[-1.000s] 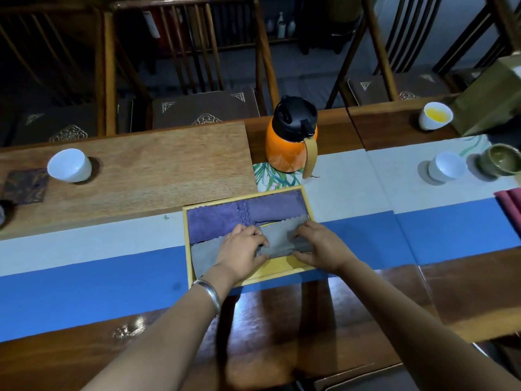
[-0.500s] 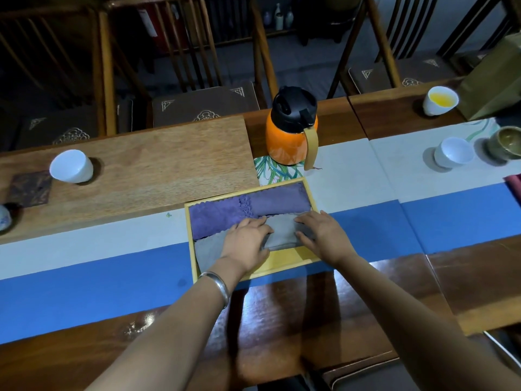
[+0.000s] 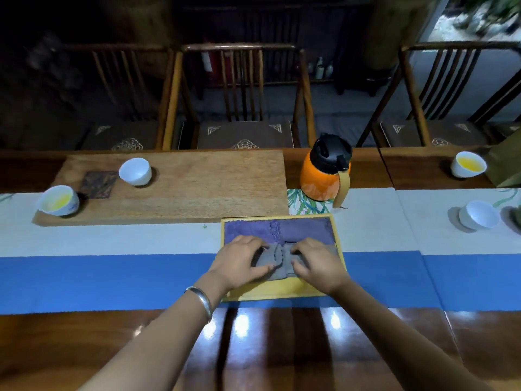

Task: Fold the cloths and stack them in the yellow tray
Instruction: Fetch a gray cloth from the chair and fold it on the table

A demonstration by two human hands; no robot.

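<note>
Both hands, left hand [image 3: 239,259] and right hand [image 3: 317,262], pinch the gray cloth [image 3: 277,262] inside the yellow tray [image 3: 282,292], purple cloth [image 3: 277,231] at 12 o'clock. Imo square the edges, then press flat.

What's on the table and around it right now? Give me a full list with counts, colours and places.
yellow tray: 1, yellow, centre, on the blue runner stripe
purple cloths: 2, purple, side by side in the tray's far half
grey cloth: 1, grey, tray's near half, under both hands
flask: 1, orange with black lid, behind the tray
cups: 4, white; two left, two right; two hold yellow liquid
wooden board: 1, brown, far left
coaster: 1, dark, on the board
chairs: 3, wooden, beyond the table
bracelet: 1, silver, left wrist
left hand: grips the grey cloth
right hand: grips the grey cloth
</note>
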